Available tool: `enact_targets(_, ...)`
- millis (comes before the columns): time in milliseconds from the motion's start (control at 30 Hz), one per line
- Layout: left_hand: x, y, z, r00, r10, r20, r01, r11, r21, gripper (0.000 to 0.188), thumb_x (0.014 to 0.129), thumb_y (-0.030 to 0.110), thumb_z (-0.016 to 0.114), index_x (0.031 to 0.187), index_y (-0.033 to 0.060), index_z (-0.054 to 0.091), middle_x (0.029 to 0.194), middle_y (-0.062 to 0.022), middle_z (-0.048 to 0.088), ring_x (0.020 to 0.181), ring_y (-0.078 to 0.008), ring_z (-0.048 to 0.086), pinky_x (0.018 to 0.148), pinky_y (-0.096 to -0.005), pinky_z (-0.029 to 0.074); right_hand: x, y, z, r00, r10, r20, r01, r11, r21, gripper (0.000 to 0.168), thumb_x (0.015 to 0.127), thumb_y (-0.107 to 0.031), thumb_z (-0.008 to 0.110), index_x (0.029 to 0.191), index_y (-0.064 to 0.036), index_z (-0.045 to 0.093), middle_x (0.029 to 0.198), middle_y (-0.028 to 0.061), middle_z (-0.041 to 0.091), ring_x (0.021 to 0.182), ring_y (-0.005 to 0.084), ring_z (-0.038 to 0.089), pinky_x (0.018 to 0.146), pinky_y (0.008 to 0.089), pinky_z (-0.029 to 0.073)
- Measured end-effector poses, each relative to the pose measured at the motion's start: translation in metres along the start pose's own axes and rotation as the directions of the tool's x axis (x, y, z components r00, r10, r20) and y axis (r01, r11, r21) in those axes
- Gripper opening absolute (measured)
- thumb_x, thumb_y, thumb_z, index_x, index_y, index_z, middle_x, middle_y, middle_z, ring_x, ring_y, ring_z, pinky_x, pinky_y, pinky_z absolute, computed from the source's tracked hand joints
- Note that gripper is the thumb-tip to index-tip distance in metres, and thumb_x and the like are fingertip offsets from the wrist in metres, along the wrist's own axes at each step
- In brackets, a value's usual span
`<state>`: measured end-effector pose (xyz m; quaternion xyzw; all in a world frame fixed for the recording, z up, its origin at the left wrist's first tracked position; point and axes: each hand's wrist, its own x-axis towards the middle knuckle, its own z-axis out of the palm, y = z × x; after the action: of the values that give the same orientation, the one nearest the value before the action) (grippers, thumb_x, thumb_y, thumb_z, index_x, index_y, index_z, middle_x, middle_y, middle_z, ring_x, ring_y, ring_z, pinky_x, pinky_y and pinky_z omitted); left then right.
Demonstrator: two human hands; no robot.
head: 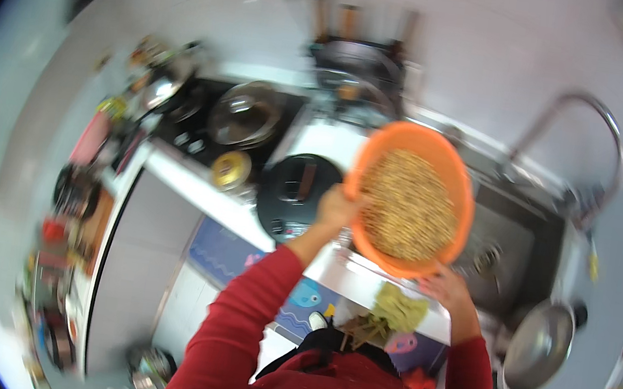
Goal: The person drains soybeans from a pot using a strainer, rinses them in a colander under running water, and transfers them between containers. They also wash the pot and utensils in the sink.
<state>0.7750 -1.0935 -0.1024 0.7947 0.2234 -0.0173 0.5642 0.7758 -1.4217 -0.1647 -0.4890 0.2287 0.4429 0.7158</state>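
Observation:
Tilted toward me, an orange plastic basin is held over the counter and the left edge of the sink. Inside lies a thick layer of yellow-brown grains or beans, too blurred to name closely. My left hand grips the basin's left rim. At its lower right rim is my right hand, with the fingers partly hidden behind the basin wall. Just left of my left hand stands a black round appliance with a handle on its lid. A yellow-green cloth hangs below the basin, near the counter's front edge.
The steel sink has a tall curved faucet behind it. A metal pan stands at its right. On the left, a black cooktop bears a glass-lidded pot. A knife and utensil rack stands against the wall.

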Motion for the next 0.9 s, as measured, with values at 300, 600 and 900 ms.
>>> enact_targets(300,-0.136,-0.02,-0.081,0.961,0.193,-0.197,-0.207,0.977,-0.055,0.052,0.08,0.027,0.067,0.12,-0.0019,0.049,0.109,-0.0189,0.053,0.083,-0.0231,0.059,0.077,-0.0319,0.048,-0.024,0.015,0.016,0.979,-0.166,-0.118,0.159,0.985,-0.069,0.052,0.089,-0.038,0.057,0.118,0.004,0.05,0.099,0.0215,0.06,0.084,0.0297,0.061,0.073,0.0395,0.054)
enact_targets(600,-0.316,-0.2,-0.319,0.766,-0.28,-0.579,-0.056,0.868,-0.493,0.021,0.088,0.022,0.062,0.088,0.0014,0.056,0.104,-0.0111,0.058,0.081,-0.0165,0.06,0.068,-0.0294,0.052,-0.041,0.014,0.098,0.454,-0.827,-0.333,0.654,0.563,-0.506,0.021,0.089,-0.031,0.058,0.089,-0.01,0.058,0.066,-0.004,0.052,0.052,0.0052,0.046,0.044,0.018,0.036)
enact_targets(900,-0.463,-0.293,-0.494,0.312,-0.377,-0.872,0.094,0.925,-0.367,0.021,0.084,0.019,0.065,0.095,0.001,0.064,0.091,-0.006,0.058,0.075,-0.0096,0.052,0.065,-0.0242,0.044,-0.028,0.091,0.521,0.401,-0.792,0.46,0.866,0.163,-0.474,0.009,0.089,-0.01,0.058,0.093,-0.002,0.059,0.09,0.0007,0.056,0.084,0.0091,0.051,0.079,0.0219,0.04)
